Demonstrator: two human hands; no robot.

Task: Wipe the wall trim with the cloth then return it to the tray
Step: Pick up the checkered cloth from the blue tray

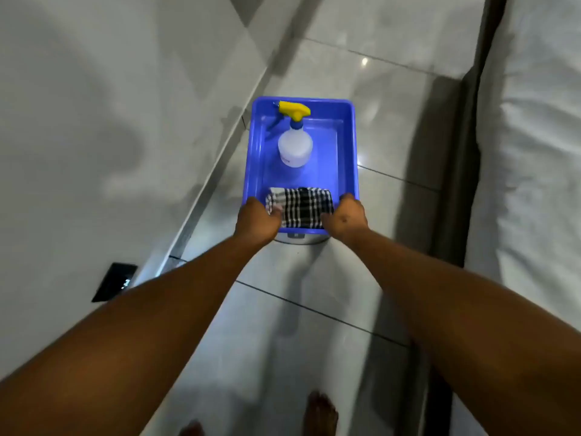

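Observation:
A blue plastic tray (349, 146) sits in front of me on something low and round, above the tiled floor. A black-and-white checked cloth (301, 206) lies folded at the tray's near end. My left hand (257, 220) grips the tray's near-left corner, its fingers curled over the rim and touching the cloth's edge. My right hand (345, 217) grips the near-right corner the same way. The wall trim (201, 202), a pale strip along the foot of the wall, runs diagonally to the left of the tray.
A white spray bottle (295, 146) with a yellow trigger head stands in the tray's far half. A bed with white bedding (531, 184) lines the right side. A black wall plate (114, 281) sits low on the wall at left. My bare feet (322, 413) show at the bottom.

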